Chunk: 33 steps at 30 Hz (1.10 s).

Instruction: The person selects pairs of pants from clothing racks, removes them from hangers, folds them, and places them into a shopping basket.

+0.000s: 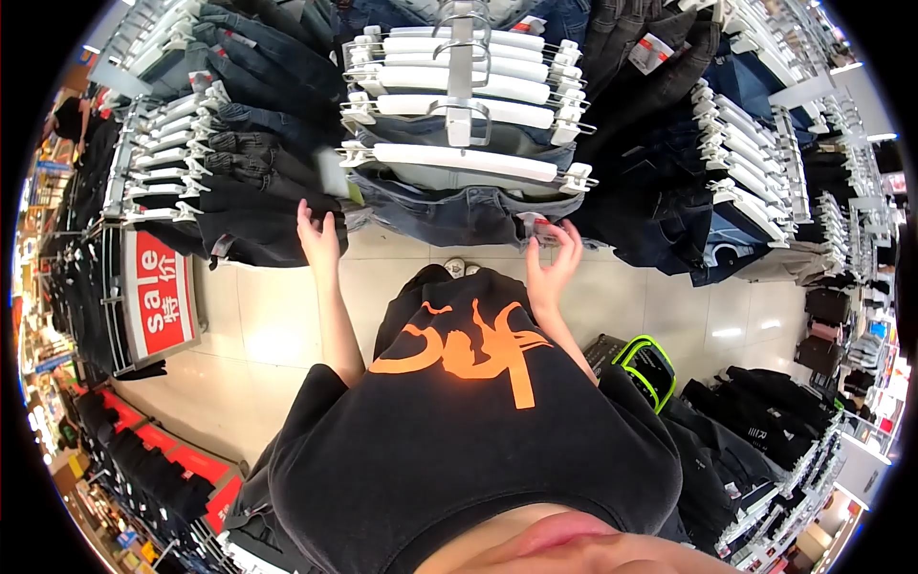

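A pair of grey jeans (449, 216) hangs by its waistband from a white clip hanger (464, 161) at the front of the middle rail. My left hand (320, 237) is raised at the left side of these jeans, thumb and fingers apart, beside black trousers (258, 196) on the neighbouring rail. At the jeans' right side, my right hand (555, 266) has its thumb and fingers curled about a red and white price tag (535, 226). More white hangers (464, 110) with jeans are lined up behind on the metal rail (459, 72).
Dark jeans (660, 215) hang on a rack to the right. A red sale sign (161, 292) stands at the left above the tiled floor (249, 316). Near my right elbow is a bright green-rimmed object (648, 368). Black garments (755, 411) hang behind at lower right.
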Each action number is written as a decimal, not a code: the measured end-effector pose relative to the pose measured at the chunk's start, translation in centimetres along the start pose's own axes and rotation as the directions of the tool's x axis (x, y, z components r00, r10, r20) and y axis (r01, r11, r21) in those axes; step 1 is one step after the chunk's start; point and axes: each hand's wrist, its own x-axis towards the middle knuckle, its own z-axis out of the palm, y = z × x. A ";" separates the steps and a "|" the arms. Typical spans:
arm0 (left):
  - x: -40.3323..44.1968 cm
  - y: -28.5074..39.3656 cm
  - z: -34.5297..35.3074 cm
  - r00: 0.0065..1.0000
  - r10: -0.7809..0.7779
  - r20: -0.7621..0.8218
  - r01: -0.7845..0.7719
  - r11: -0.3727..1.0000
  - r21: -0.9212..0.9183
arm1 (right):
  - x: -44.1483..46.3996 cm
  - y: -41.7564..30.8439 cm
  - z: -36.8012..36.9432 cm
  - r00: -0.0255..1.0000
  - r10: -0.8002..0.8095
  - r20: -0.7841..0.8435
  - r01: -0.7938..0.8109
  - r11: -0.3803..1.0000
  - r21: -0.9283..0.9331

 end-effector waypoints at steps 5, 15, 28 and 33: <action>-1.0 2.2 0.7 0.997 0.015 0.081 -0.001 0.985 -0.170 | 0.7 -1.8 0.0 0.853 -0.513 0.097 0.509 0.858 0.063; -10.0 5.2 9.8 0.821 0.250 0.514 -0.107 0.950 -0.292 | 0.7 -2.0 7.8 0.701 -0.196 0.686 0.349 0.933 -0.090; -10.4 2.5 12.5 0.760 0.112 0.640 0.259 0.851 -0.457 | 2.2 -1.2 8.4 0.764 -0.082 0.640 0.256 0.949 -0.183; -10.9 4.6 11.9 0.621 0.075 0.780 0.301 0.896 -0.325 | 1.4 -0.7 7.6 0.823 -0.022 0.568 0.114 0.985 -0.127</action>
